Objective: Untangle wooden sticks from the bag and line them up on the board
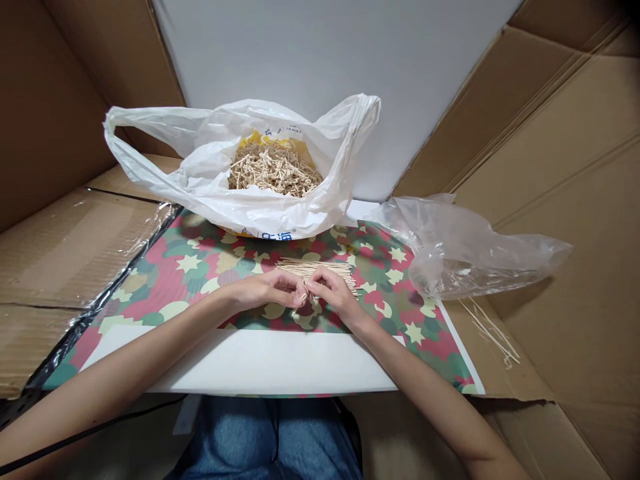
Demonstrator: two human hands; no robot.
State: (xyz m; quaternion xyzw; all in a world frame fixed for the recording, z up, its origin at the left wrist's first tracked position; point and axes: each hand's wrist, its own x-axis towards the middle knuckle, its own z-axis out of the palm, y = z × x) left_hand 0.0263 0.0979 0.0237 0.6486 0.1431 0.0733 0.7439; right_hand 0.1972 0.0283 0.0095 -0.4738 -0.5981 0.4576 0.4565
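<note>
Strands (299, 265) near bag (310, 215) with blue "海"

The single view looks from the person's head, close above the flat red-and-green camouflage-patterned surface (160, 280), forward and down across it.

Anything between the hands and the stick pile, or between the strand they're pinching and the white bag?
Nothing visible separates the left hand or right hand from the stick pile just beyond them. Between the strand and the white bag lies that low pile; the bag's front wall rises beyond.
</note>
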